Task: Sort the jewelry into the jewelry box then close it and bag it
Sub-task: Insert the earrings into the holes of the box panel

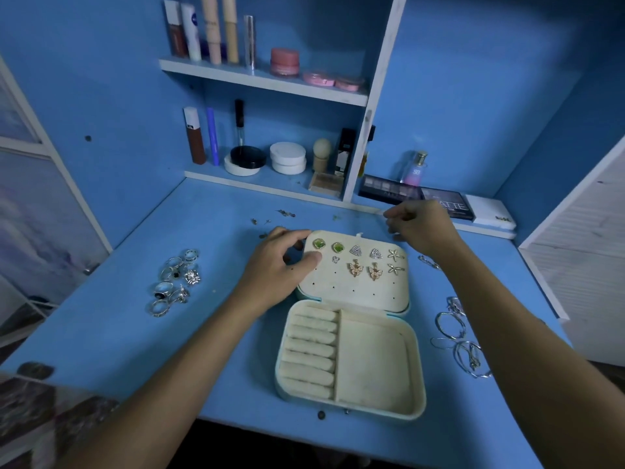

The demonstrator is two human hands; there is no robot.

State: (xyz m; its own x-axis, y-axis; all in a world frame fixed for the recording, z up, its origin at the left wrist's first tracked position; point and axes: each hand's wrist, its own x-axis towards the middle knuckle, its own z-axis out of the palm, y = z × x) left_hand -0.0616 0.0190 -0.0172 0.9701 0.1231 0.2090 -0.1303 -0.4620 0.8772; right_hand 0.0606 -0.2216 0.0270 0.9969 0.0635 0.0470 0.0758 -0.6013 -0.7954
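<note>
Open box [351, 319] on the blue desk [220, 333], earrings [358, 260] pinned in its lid.
Left hand [280, 262] grips the lid's left corner; right hand [419, 228], fingers curled, hovers past its right corner, contents unclear. Rings [176, 282] lie left of the box, bangles [460, 336] right.

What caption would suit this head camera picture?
Left hand steadies the open jewelry box lid, earrings pinned, rings still waiting on the desk.

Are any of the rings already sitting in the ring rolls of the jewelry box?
No, the ring rolls hold nothing; the rings lie on the desk.
</note>
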